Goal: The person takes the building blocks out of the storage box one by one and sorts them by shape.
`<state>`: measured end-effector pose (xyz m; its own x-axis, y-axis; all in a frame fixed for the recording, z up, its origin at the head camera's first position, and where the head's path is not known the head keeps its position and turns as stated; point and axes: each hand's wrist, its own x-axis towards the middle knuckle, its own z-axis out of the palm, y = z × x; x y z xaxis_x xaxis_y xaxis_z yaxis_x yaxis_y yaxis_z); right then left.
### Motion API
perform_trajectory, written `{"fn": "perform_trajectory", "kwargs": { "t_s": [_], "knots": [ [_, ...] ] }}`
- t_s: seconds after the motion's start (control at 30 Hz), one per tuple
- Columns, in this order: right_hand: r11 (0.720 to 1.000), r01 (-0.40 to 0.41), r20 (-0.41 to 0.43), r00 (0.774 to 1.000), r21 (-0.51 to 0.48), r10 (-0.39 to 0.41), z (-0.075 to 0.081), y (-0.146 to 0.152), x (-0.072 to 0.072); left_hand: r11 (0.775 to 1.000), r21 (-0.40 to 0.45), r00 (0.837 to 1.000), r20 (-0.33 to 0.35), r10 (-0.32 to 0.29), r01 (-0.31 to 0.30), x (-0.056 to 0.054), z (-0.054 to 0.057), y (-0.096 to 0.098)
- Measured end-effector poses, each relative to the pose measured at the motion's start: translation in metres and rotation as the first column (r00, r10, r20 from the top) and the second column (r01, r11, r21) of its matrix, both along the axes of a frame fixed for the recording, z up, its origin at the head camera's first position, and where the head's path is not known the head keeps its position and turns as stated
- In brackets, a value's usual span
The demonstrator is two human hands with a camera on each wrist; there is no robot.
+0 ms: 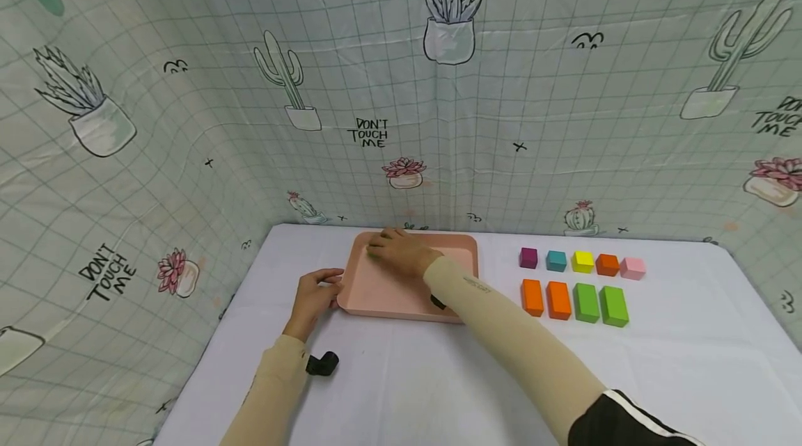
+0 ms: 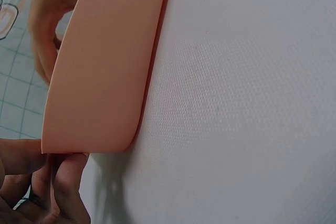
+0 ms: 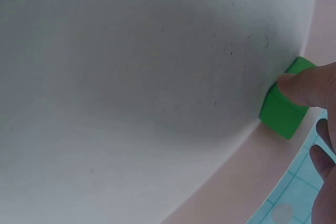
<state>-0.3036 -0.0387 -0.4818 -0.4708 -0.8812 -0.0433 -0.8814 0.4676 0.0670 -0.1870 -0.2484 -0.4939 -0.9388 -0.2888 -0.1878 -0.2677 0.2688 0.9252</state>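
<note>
A shallow pink tray (image 1: 407, 293) lies on the white table. My right hand (image 1: 404, 251) reaches over it into the far left corner. In the right wrist view its thumb presses on a green block (image 3: 283, 113) against the tray wall, with the other fingers partly out of frame; from the head view the hand mostly hides that block. At the tray's left side is my left hand (image 1: 313, 298), loosely bent. Its fingertips (image 2: 72, 163) touch the outside of the tray's end wall in the left wrist view.
Right of the tray, a back row of small cubes runs from a purple cube (image 1: 528, 258) to a pink cube (image 1: 633, 268). In front of it stand two orange blocks (image 1: 559, 300) and two green blocks (image 1: 614, 306). A patterned cloth (image 1: 501, 105) hangs behind the table.
</note>
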Motion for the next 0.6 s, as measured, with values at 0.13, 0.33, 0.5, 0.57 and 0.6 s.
{"fn": "perform_trajectory", "kwargs": {
  "t_s": [0.13, 0.33, 0.5, 0.57, 0.6],
  "knots": [
    [0.998, -0.024, 0.017, 1.000, -0.054, 0.025, 0.004, 0.007, 0.002, 1.000, 0.000, 1.000, 0.002, -0.007, 0.007, 0.001, 0.001, -0.001],
    [0.999, 0.021, 0.094, 0.995, -0.033, -0.018, 0.002, 0.016, -0.004, 1.000, 0.002, 1.000, 0.006, -0.015, 0.015, 0.000, 0.003, -0.001],
    [0.997, 0.072, 0.096, 0.993, 0.010, -0.072, 0.000, 0.020, -0.008, 1.000, 0.003, 1.000, 0.008, -0.012, 0.012, -0.001, 0.004, 0.000],
    [0.997, 0.072, 0.081, 0.994, 0.002, -0.072, 0.001, 0.020, -0.008, 1.000, 0.004, 1.000, 0.010, -0.013, 0.013, -0.002, 0.005, -0.001],
    [0.998, 0.069, 0.073, 0.995, 0.001, -0.069, 0.001, 0.020, -0.007, 1.000, 0.005, 1.000, 0.010, -0.015, 0.015, -0.003, 0.005, -0.001]
  ]
}}
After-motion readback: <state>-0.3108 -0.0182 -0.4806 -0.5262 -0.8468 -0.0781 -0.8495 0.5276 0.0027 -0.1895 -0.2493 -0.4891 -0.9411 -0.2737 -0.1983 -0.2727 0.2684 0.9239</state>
